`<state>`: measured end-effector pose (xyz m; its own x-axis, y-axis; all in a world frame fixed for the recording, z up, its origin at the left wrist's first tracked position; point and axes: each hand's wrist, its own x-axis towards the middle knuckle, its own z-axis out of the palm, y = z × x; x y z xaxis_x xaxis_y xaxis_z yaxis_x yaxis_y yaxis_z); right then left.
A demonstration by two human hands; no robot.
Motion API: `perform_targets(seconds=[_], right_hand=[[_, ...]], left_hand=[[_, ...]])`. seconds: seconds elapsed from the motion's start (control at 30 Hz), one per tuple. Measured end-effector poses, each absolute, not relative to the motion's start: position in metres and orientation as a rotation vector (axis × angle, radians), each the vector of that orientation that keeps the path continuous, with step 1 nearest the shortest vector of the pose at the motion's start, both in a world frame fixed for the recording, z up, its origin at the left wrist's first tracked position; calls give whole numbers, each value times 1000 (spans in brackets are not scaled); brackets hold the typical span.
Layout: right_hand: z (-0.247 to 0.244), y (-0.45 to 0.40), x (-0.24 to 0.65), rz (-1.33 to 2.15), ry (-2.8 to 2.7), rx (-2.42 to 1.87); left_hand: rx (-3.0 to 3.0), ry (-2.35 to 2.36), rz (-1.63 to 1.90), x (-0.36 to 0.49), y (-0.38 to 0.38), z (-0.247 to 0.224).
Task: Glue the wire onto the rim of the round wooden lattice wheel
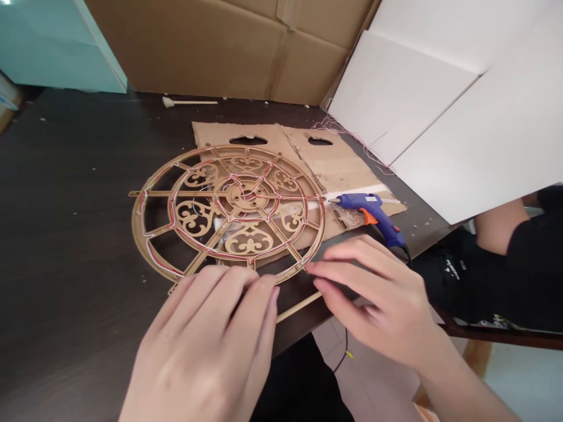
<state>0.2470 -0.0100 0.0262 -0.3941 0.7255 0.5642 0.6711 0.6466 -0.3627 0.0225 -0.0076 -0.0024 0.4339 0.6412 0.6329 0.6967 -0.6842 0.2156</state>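
head view: left fingers (250, 302) and right fingers (354, 274) near the round frame (263, 198).

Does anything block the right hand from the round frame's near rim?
Nothing visible does: the right hand is beside the round frame at its near-right rim, and the glue gun lies beyond, not between.

From my remote station I watch through one head-worn camera that looks forward and down at close range, from above the near edge of the dark counter (83, 205), across the round openwork frame (237, 190) to the upright cardboard panel (211, 47) behind.
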Motion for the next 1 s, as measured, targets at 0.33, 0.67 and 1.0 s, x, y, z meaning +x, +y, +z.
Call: perform_targets(seconds=[0.33, 0.67, 1.0], right_hand=[[63, 40, 247, 346, -2632, -1027], [78, 40, 232, -370, -3201, -736], [59, 27, 245, -506, -3075, -762]], left_hand=[[-2603, -1258, -1087, 26, -8, 3], [-2602, -1271, -1064, 27, -7, 5], [-2577, -1252, -980, 27, -10, 9]])
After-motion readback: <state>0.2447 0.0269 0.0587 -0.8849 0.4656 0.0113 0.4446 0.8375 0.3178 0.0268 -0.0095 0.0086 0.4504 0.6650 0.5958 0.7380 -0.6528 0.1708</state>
